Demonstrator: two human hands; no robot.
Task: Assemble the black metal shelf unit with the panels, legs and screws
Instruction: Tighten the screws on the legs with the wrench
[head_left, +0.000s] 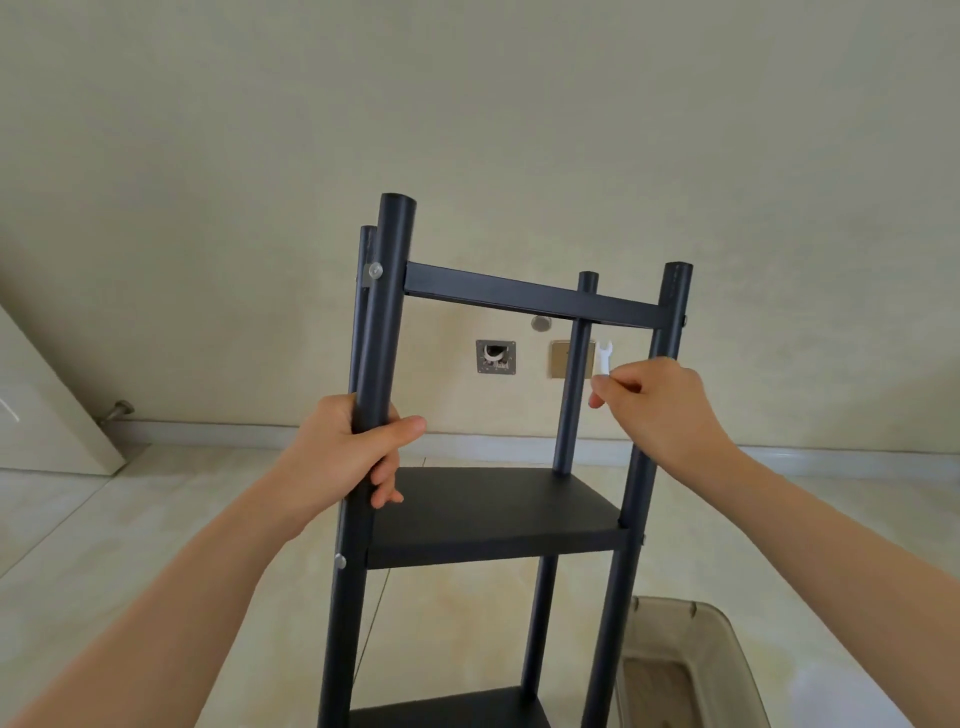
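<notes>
1. The black shelf unit (488, 519) stands upright on the tiled floor (156, 545) in the centre of the frame, its four tube legs rising past a mounted middle panel (493, 506), with a crossbar (530, 296) joining the near legs at the top.
2. A pale plastic bin (691, 670) sits at lower right, just beside the unit's right leg (623, 571).
3. The left arm reaches up from lower left; the left hand (353, 452) has its grip wrapped round the near left leg (382, 322), thumb across the front, fingers curled behind.
4. The right arm comes in from lower right; the right hand (654, 400) pinches a small white wrench (604, 358) between thumb and fingertips, close to the right leg, possibly brushing it.
5. A silver screw (375, 270) sits in the left leg near the crossbar.
</notes>
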